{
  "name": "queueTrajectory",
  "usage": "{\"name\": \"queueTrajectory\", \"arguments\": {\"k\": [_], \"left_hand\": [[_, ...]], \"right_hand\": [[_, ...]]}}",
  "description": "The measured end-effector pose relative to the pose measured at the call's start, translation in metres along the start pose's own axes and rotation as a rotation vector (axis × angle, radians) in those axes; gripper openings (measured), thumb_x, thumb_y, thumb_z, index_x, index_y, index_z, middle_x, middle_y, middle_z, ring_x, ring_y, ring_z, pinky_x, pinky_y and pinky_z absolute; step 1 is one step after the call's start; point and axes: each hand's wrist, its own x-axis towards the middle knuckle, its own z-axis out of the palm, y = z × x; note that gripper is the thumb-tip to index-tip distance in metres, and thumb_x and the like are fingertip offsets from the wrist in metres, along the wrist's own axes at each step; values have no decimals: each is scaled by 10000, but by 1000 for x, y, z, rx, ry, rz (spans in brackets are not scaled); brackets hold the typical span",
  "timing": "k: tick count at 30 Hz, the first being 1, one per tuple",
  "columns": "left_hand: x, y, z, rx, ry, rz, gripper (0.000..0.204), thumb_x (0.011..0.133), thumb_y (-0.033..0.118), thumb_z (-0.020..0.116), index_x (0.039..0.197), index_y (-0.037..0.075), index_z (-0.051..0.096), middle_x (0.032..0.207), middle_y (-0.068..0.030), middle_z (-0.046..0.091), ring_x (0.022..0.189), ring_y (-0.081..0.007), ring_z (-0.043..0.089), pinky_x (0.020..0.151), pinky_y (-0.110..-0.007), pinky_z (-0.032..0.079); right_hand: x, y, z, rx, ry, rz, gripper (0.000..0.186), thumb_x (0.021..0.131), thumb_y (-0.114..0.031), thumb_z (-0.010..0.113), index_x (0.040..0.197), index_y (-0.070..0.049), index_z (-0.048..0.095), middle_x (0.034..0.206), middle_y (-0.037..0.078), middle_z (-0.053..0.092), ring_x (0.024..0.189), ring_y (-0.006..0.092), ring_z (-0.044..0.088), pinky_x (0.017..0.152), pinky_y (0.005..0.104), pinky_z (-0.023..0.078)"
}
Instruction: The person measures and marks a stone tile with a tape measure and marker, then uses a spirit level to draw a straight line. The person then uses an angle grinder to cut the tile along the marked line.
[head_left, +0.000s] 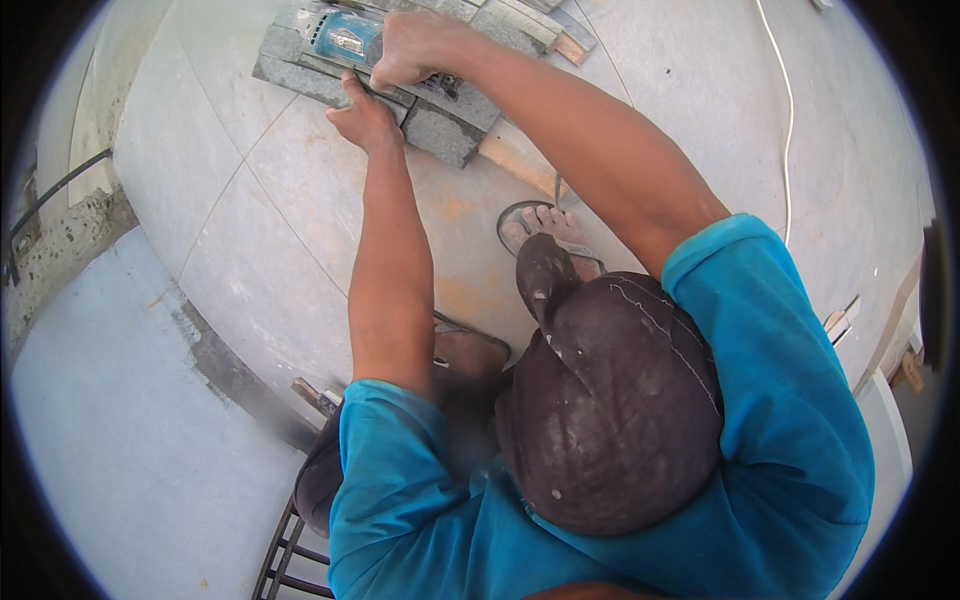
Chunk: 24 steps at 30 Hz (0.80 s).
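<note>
My right hand [418, 45] is wrapped round the rear of a blue handheld power tool [338, 38], which looks like a stone cutter. The tool rests over a patch of grey stone cladding strips [443, 133] laid on the floor at the top of the view. Its blade is not visible. My left hand [366, 118] grips the near edge of a stone strip [300, 80] just below the tool, the thumb pointing away from me. Some of its fingers are hard to make out against the stone.
A tan offcut [520, 158] lies between the stones and my sandalled foot [548, 228]. To the right a white cable [790, 120] runs over the tiled floor [690, 120]. A dark metal rack [285, 555] stands at lower left, near a pale blue surface [130, 420]. A black hose [55, 190] curves at far left.
</note>
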Motion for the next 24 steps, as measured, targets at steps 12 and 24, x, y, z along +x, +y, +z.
{"name": "queueTrajectory", "arguments": {"k": [12, 24], "left_hand": [[-6, 5, -2, 8, -4, 3, 775, 960, 475, 652, 1266, -201, 430, 1268, -339, 571, 1129, -392, 614, 981, -442, 484], [-10, 9, -2, 8, -13, -9, 855, 957, 484, 651, 1334, -228, 367, 1299, -351, 545, 1134, -394, 621, 947, -430, 529]], "right_hand": [[-2, 28, 21, 6, 40, 6, 525, 691, -308, 724, 1116, 1, 725, 1103, 208, 736, 1051, 348, 711, 878, 439, 574], [-27, 43, 23, 15, 48, 13, 709, 671, -353, 762, 1242, 33, 593, 1123, 252, 707, 1054, 375, 698, 908, 462, 556]]}}
